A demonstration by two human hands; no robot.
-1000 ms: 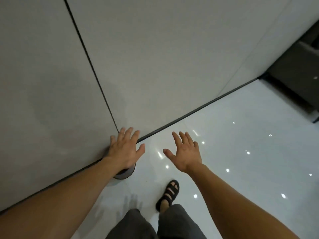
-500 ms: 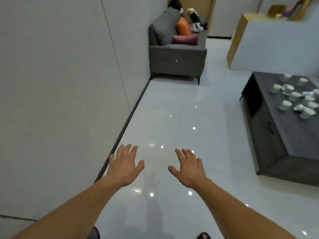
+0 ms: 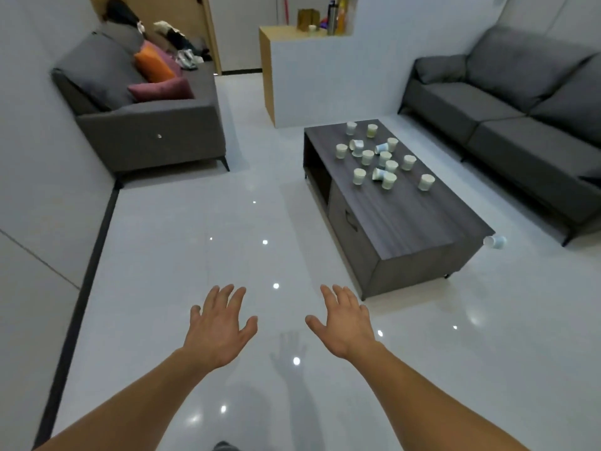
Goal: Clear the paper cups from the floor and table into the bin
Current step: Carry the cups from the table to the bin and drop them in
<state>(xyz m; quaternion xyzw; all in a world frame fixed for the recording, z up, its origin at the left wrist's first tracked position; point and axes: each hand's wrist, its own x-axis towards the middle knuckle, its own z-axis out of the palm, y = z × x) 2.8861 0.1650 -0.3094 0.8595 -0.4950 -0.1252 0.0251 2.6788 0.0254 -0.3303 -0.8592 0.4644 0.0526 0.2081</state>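
Several white paper cups (image 3: 379,159) stand or lie scattered on the far half of a dark wooden coffee table (image 3: 422,219), ahead and to the right. One more paper cup (image 3: 495,241) lies on its side on the floor beside the table's near right corner. My left hand (image 3: 219,327) and my right hand (image 3: 344,322) are held out in front of me over the floor, palms down, fingers spread, holding nothing. Both are well short of the table. No bin is in view.
A grey armchair (image 3: 146,125) with orange and purple cushions stands at the left wall. A long grey sofa (image 3: 520,125) runs along the right. A white and wood partition counter (image 3: 309,76) with bottles stands at the back. Glossy white floor (image 3: 195,239) stretches between them.
The view has swung from the wall and floor corner round to the room, bringing the table, cups and sofas into sight. Both hands stay spread and empty.
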